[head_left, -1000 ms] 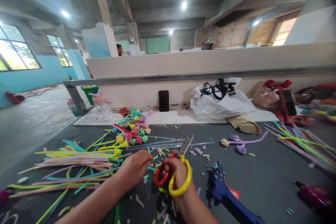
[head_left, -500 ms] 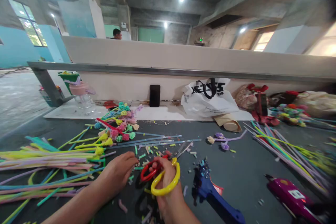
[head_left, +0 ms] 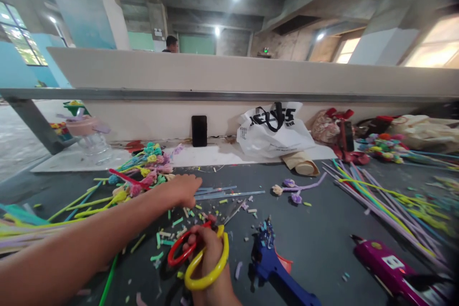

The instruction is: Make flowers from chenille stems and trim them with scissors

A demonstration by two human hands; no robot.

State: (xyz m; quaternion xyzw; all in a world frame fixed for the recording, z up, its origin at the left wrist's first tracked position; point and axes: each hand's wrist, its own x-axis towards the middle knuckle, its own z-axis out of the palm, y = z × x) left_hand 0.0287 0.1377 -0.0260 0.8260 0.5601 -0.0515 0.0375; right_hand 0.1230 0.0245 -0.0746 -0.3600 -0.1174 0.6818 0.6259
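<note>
My right hand [head_left: 211,248] grips a pair of scissors [head_left: 225,254] with one red and one yellow handle loop. The metal blades point away to the upper right, over scattered clippings [head_left: 177,222]. Stretched forward across the left side, my left hand [head_left: 184,190] is bent down over the ends of clear sticks [head_left: 229,194]. Its fingers are pressed together, and their tips are hidden, so what they hold, if anything, does not show. Right beside that hand lies a pile of fuzzy pipe-cleaner flowers [head_left: 145,172], partly covered by the forearm.
A blue glue gun [head_left: 272,265] lies right of the scissors, and a magenta tool [head_left: 385,260] farther right. Pipe cleaners [head_left: 380,205] spread at right, more [head_left: 21,229] at left. A purple flower stem [head_left: 304,186], white bag [head_left: 272,131], phone [head_left: 199,130] and glass cup [head_left: 95,146] stand or lie farther back.
My left hand has moved forward from beside the scissors to the clear sticks and flower pile. My right hand still holds the scissors. The view has shifted slightly right.
</note>
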